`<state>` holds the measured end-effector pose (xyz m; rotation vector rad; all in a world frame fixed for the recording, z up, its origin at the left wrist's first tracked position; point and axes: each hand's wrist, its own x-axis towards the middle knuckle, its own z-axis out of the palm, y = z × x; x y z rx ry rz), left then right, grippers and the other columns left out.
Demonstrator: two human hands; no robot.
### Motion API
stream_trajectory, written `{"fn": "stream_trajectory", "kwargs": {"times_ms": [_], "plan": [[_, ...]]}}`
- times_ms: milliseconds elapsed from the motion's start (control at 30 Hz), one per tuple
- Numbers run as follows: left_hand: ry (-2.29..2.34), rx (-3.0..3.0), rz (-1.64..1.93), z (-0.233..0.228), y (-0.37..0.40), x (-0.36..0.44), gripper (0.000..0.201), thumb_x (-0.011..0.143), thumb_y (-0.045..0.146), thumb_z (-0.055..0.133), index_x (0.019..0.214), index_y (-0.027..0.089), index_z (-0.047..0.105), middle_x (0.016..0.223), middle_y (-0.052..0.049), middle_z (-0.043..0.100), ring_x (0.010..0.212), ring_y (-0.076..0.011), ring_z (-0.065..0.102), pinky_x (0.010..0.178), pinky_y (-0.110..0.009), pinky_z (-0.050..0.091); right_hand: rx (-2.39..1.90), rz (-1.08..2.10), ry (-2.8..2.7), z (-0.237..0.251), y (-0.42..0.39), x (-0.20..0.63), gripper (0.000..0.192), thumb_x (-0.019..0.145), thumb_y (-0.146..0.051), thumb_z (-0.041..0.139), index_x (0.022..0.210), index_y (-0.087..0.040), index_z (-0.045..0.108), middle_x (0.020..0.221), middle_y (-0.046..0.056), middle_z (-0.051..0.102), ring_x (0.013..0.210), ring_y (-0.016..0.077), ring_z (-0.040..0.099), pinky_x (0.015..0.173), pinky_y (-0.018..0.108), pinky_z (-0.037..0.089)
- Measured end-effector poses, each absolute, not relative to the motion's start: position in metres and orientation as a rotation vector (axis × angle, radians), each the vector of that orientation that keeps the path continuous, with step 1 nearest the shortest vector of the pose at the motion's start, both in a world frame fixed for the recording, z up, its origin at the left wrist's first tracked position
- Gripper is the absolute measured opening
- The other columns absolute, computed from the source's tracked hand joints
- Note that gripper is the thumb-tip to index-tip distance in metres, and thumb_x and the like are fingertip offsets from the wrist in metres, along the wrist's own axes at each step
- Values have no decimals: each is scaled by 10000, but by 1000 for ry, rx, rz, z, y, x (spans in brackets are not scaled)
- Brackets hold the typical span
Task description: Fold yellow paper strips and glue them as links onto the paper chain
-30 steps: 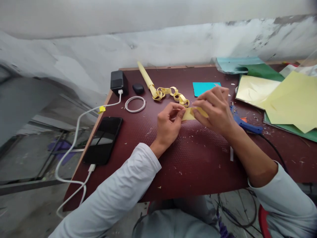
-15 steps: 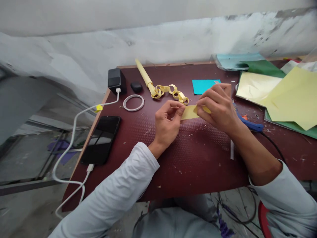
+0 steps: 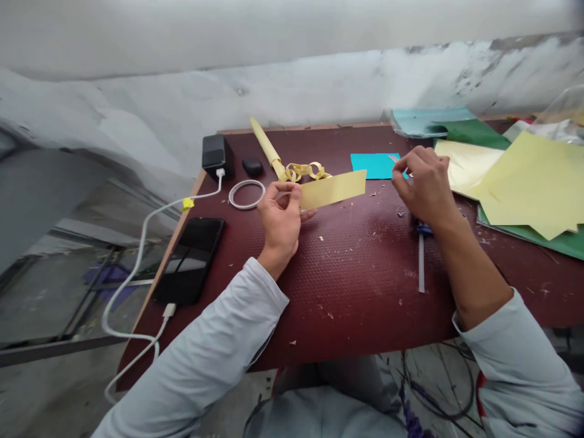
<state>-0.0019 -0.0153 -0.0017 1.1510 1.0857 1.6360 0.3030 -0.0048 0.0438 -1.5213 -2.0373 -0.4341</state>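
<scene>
Though several yellow loops (image 3: pixel 301 167) are already linked on the worktop (image 3: pixel 356 298), the paper strip (image 3: pixel 335 190) pinched in the L hand (image 3: pixel 280 222) above it is flat, unlooped; R hand (image 3: pixel 424 185) curled nr blue card (image 3: pixel 371 165), can't tell if holding anything.

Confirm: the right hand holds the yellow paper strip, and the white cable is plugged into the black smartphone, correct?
No: the left hand holds the yellow paper strip, as the head view shows; the white cable is plugged into the black smartphone.
</scene>
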Motion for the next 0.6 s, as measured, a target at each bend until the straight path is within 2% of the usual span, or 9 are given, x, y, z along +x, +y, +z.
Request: {"fn": "stream_trajectory", "kwargs": {"times_ms": [167,233,367,600], "plan": [[981,1269,1508,-1,-30,13,270,997,457,806,1014,229,661,926,-21,743,868,-167,800,649,-248,713,-1269,-407,-2164,52,-32,253,149,1092,-335,614,1163,-251,715,1197,108,742,1162,342,628,1045,566,412],[893,1348,1458,1,-37,20,297,972,477,840,1001,218,699,951,-32,767,875,-164,801,688,-258,721,-1176,-391,-2256,53,-43,230,116,1093,-303,619,1125,-278,728,1182,82,754,1152,330,637,1072,569,399],[770,1455,1462,5,-46,28,326,953,507,861,974,210,728,973,-29,785,899,-156,801,734,-251,715,-1069,-384,-2307,51,-49,211,191,1101,-225,585,983,-281,724,1074,47,765,1059,283,631,1057,532,396],[887,1309,1430,4,-38,24,382,936,552,861,980,218,681,955,-21,754,869,-157,786,707,-275,729,-1123,-360,-2261,46,-31,242,205,1089,-320,605,940,-283,739,992,29,743,1029,280,606,1062,531,364]]}}
